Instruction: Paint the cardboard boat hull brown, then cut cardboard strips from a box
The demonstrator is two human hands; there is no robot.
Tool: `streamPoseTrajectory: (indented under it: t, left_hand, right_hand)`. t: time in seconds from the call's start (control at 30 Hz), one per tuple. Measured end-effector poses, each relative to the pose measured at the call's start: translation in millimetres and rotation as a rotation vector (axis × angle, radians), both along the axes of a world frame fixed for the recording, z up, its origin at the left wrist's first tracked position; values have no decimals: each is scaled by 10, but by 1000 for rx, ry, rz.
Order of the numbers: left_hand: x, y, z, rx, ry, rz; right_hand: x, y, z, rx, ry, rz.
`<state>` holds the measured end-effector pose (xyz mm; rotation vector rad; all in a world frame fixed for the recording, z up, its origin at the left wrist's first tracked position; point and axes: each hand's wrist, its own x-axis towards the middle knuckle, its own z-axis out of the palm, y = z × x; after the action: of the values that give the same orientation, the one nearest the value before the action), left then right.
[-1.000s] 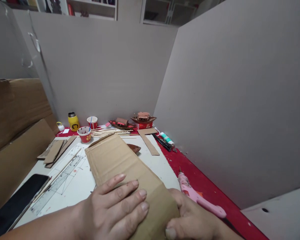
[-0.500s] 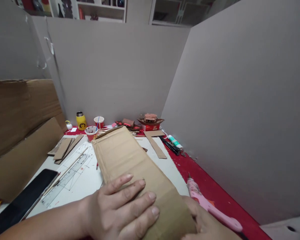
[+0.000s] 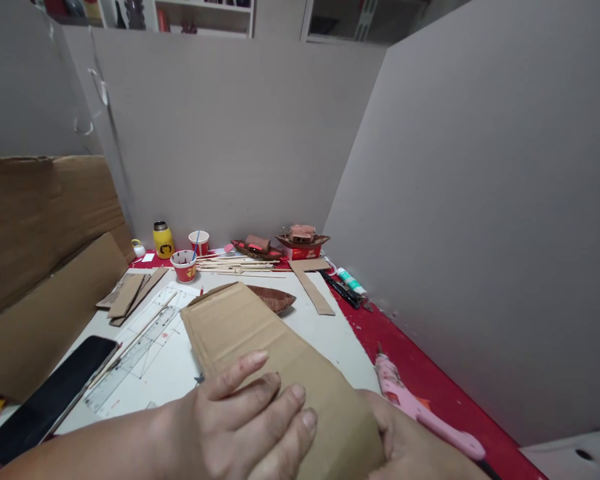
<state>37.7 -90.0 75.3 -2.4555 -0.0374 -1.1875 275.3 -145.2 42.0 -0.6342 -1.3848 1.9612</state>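
Observation:
A long piece of brown cardboard (image 3: 260, 333) slants across the middle of the head view, raised above the white board (image 3: 325, 343). On its face rests my left hand (image 3: 255, 413), fingers spread. My right hand (image 3: 400, 433) grips the near right edge of the cardboard, its fingers partly hidden behind it. Beyond the far end of the cardboard lies a brown boat hull (image 3: 277, 298), partly covered by it. To the right, a pink glue gun (image 3: 415, 407) lies on the red tabletop (image 3: 445, 373).
At left are a phone (image 3: 50, 400), a drawing (image 3: 150, 347) under a clear ruler, cardboard strips (image 3: 127, 297) and a large cardboard sheet (image 3: 45, 267). Farther back stand a yellow bottle (image 3: 163, 241), paper cups (image 3: 184, 268), sticks (image 3: 235, 265) and model boats (image 3: 303, 237). Grey panels surround the table.
The far end of the cardboard has dropped lower and nearer, uncovering more of the hull and the sticks. Both hands stay on the cardboard, with the right hand shifted slightly left.

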Motion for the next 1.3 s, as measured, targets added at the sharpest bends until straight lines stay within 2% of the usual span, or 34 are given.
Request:
streamPoseTrajectory:
  t: [0.23, 0.43, 0.57, 0.73, 0.93, 1.13, 1.3]
  left_hand:
    - [-34, -11, 56, 44, 26, 67]
    - [-41, 20, 115, 47, 41, 45]
    - [-12, 16, 77, 22, 26, 49]
    - [41, 11, -22, 99, -153, -9]
    - [-13, 24, 46, 169, -37, 71]
    - [-43, 71, 145, 78, 41, 43]
    - [-33, 60, 136, 2, 11, -2]
  right_hand:
    - [8, 12, 64, 78, 24, 23]
    - [72, 35, 38, 12, 40, 36]
    - [36, 30, 18, -46, 60, 13]
    - [-13, 23, 3, 16, 48, 37]
    - [82, 30, -16, 26, -72, 16]
    - [154, 57, -88, -36, -68, 41]
    - [94, 69, -66, -72, 21, 44]
